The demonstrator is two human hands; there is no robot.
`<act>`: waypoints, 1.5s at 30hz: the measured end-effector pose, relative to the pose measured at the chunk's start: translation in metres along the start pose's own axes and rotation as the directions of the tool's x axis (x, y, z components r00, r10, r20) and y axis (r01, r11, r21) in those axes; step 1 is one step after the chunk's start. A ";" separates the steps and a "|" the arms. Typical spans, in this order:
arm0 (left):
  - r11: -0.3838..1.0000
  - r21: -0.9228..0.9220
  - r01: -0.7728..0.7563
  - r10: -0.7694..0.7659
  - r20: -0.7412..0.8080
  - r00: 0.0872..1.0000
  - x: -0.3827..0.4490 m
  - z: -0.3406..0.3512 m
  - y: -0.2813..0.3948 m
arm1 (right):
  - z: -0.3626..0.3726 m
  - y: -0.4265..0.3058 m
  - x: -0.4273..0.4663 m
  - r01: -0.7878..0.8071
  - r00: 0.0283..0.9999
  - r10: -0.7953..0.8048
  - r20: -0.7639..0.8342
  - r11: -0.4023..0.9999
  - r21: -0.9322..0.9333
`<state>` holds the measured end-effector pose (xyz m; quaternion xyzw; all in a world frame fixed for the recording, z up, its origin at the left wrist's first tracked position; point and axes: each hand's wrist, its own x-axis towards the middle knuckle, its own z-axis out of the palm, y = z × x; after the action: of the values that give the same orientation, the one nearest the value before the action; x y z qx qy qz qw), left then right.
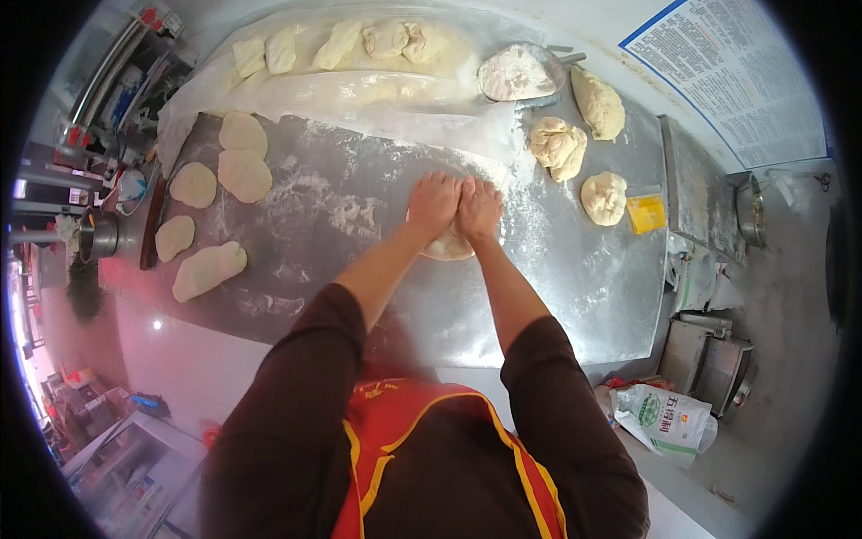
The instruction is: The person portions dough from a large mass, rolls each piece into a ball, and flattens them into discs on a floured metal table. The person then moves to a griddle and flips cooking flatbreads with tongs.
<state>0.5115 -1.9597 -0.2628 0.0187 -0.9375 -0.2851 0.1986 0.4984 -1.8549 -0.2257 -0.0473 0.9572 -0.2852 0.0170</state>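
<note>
My left hand (434,201) and my right hand (480,207) lie side by side, their inner edges touching, on top of a flattened piece of dough (448,248). The dough shows mainly below my palms; the rest is hidden under my hands. Both arms are stretched forward, and the fingers look bent over the far side of the dough. Under it is a dark metal worktop (303,236) dusted with flour. To the right sit a rough dough lump (559,147), a rounder dough ball (603,199) and a larger dough piece (598,104).
Flat dough rounds (244,176) and an oblong dough roll (210,271) lie at the left. More dough rests under plastic sheeting (377,91) along the back. A bowl of flour (522,73) stands back right. A yellow packet (646,212) lies near the right edge; a wooden stick (153,226) borders the left.
</note>
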 end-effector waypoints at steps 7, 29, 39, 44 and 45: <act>0.984 -0.138 0.113 -0.120 -0.041 0.992 -0.094 -0.067 0.062 | -0.026 -0.011 -0.113 0.110 0.991 -0.095 -0.092 0.979 0.174; 0.963 -0.132 0.235 -0.204 0.213 0.956 -0.024 -0.069 0.037 | -0.024 0.020 -0.043 0.285 0.926 -0.331 0.180 0.928 0.239; 0.997 0.036 -0.063 0.068 -0.149 0.987 -0.088 -0.050 0.023 | 0.031 0.011 -0.107 0.209 0.940 -0.241 -0.243 0.966 -0.150; 0.996 0.004 0.089 -0.089 0.045 0.995 -0.038 -0.037 0.017 | 0.030 0.015 -0.046 0.276 0.889 -0.322 -0.325 0.944 -0.180; 0.993 -0.004 0.117 -0.116 0.077 0.990 -0.030 -0.030 0.014 | 0.027 0.013 -0.037 0.227 0.933 -0.262 -0.245 0.960 -0.164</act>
<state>0.5516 -1.9595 -0.2433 0.0618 -0.9405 -0.3006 0.1456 0.5357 -1.8551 -0.2554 -0.1287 0.9543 -0.2243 -0.1497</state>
